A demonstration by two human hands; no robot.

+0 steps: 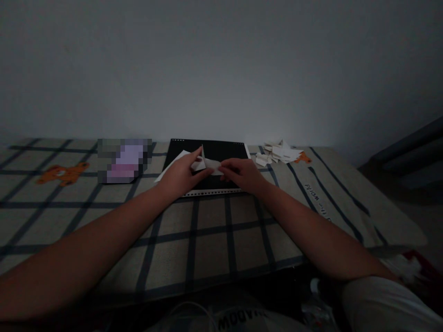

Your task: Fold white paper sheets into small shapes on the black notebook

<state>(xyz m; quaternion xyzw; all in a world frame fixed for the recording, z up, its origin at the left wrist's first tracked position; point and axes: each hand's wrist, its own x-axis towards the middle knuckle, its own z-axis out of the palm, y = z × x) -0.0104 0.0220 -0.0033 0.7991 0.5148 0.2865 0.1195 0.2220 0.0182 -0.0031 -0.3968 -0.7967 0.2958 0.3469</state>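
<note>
A small folded piece of white paper is held between my two hands above a black notebook with a punched edge. My left hand pinches the paper's left part, its thumb at the lower edge and a finger behind a raised flap. At the paper's right end, the fingertips of my right hand are closed on it. More white paper lies on the notebook, partly hidden by my left hand.
Several folded white paper pieces lie in a pile to the right. A blurred-out phone-like object sits on the left. A checked cloth covers the table, whose far side meets a plain wall.
</note>
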